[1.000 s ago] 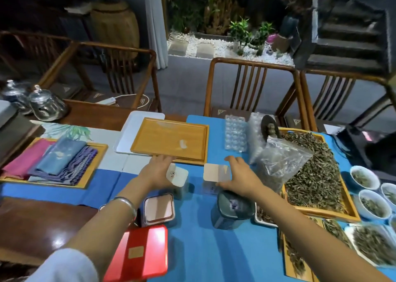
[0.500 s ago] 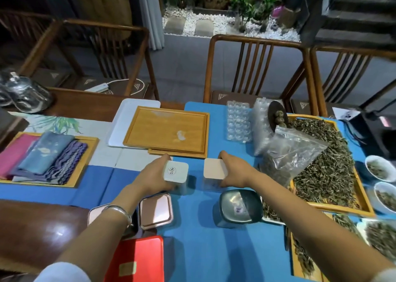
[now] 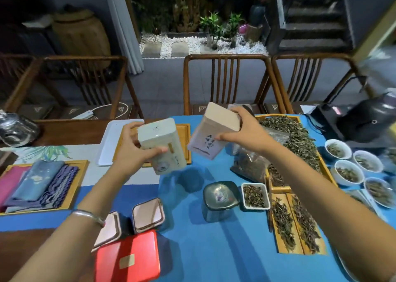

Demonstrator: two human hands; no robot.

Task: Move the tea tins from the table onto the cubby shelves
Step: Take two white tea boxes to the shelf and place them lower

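Observation:
My left hand (image 3: 131, 151) grips a tall pale green tea tin (image 3: 160, 141) and holds it in the air above the blue cloth, tilted. My right hand (image 3: 246, 131) grips a tall pink tea tin (image 3: 214, 131) with dark writing, also lifted and tilted. On the cloth below stand a dark grey metal tin (image 3: 220, 198), two low pink-lidded tins (image 3: 147, 215) (image 3: 109, 230) and a flat red tin (image 3: 128, 258) near the front edge. No cubby shelves are in view.
Trays of loose tea leaves (image 3: 295, 140) and white bowls (image 3: 347, 172) fill the right side. A bag of tea (image 3: 250, 163) lies under my right hand. A wooden tray (image 3: 186, 144) and folded cloths (image 3: 40, 185) sit on the left. Wooden chairs (image 3: 225, 82) line the far edge.
Both hands closed on the two tall tins standing on the cloth and lifted them up off the table, tilting them. The camera also rose.

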